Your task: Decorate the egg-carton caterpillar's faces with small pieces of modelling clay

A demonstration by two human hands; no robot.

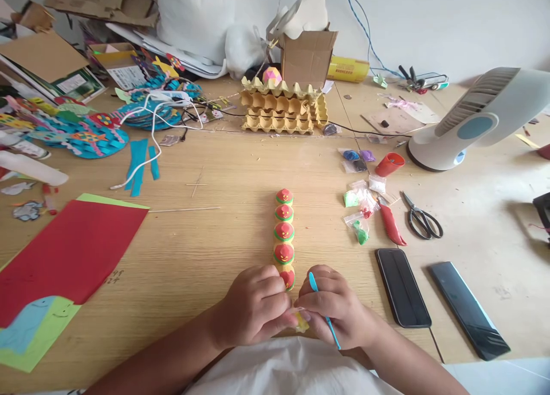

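Close to my body, my left hand (258,306) and my right hand (335,306) meet with fingers pinched on a small clear bag with yellow clay (302,322). A thin blue modelling tool (321,303) is also held across the fingers of my right hand. Just beyond my hands, an egg-carton strip (283,232) stretches away from me. Its cups carry red clay shapes with green rims and small yellow bits. The nearest cup is partly covered by my left hand.
Clay bags (361,197), a red cup (390,164), a red-handled knife (392,223), scissors (423,217) and two phones (403,286) lie right. Red paper (81,246) lies left; egg cartons (279,106) and a white fan (468,117) stand farther back.
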